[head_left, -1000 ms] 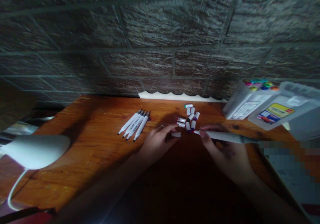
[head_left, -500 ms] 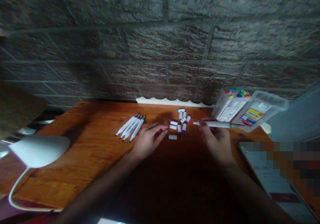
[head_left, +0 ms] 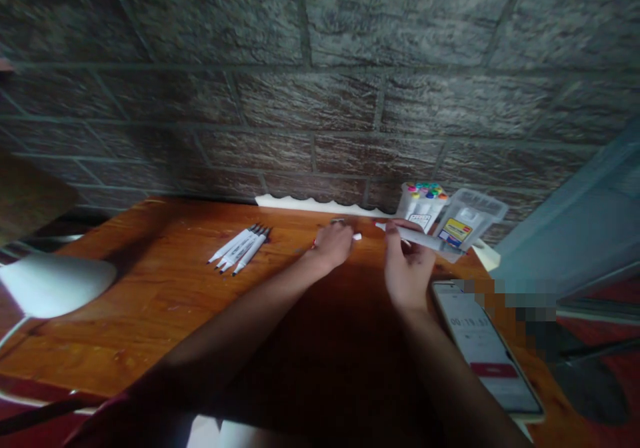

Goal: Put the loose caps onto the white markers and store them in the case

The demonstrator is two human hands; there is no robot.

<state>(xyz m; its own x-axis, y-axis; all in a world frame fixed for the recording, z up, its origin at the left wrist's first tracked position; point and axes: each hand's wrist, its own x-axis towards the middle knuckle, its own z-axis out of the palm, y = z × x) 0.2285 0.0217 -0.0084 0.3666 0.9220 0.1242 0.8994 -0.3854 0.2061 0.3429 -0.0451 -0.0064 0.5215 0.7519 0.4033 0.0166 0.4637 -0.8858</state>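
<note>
Setting: a brick wall (head_left: 300,88) is rising behind a wooden table (head_left: 125,321), with a desk lamp (head_left: 50,285) standing at the left.
On the table: a smartphone (head_left: 480,348) is lying at the right, a clear plastic case (head_left: 467,218) is standing beside a box of colour-capped markers (head_left: 423,198), and a row of white markers (head_left: 240,248) is lying side by side.
Right hand (head_left: 407,268): thumb and fingers are gripping a white marker (head_left: 420,238) crosswise, just above the table.
Left hand (head_left: 333,245): fingers are curling downward, a white cap (head_left: 357,236) is poking out beside them, and any grip is hidden.

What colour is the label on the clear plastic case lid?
The label on the clear plastic case lid is yellow and blue, as the head view shows.
</note>
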